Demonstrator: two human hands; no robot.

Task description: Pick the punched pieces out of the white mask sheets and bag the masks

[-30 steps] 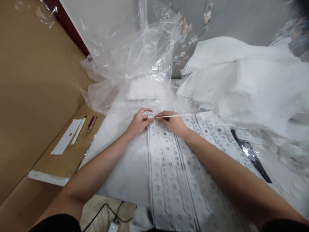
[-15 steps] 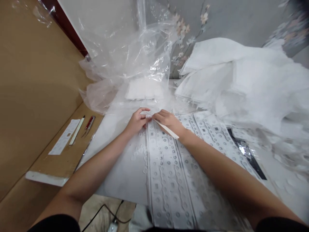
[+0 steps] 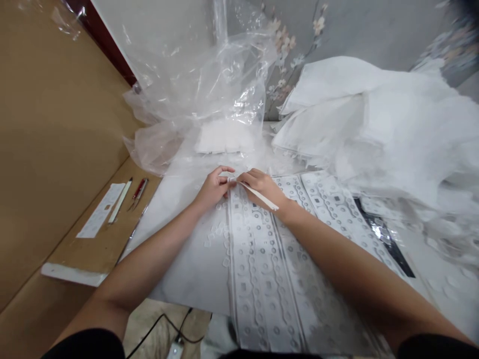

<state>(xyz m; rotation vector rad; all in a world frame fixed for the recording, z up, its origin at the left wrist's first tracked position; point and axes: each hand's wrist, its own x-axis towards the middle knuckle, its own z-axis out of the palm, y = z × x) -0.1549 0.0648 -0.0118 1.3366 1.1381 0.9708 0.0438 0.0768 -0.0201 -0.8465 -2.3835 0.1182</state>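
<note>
My left hand (image 3: 213, 188) is at the far left edge of a printed sheet (image 3: 267, 294), its thumb and a finger closed together and the index finger stretched out above. What they pinch is too small to make out. My right hand (image 3: 260, 183) touches or nearly touches it, fingers curled around a slim white stick-like tool (image 3: 266, 198) whose rear end slants back toward the wrist. The tool's tip is hidden by the fingers. Rows of circles, squares and wavy lines cover the sheet. Small clear square pieces (image 3: 213, 235) lie along its left edge.
On the cardboard at left lie a white printed strip (image 3: 101, 210), a pale pen-like tool (image 3: 120, 202) and red-handled tweezers (image 3: 138, 192). A clear plastic bag (image 3: 209, 89) with a white stack (image 3: 220, 137) stands behind. White sheets (image 3: 396, 119) pile up at right. A cable (image 3: 160, 319) hangs below.
Both hands stay in nearly the same place at the sheet's edge. The view has shifted very slightly, and the white tool's rear end sits a little higher.
</note>
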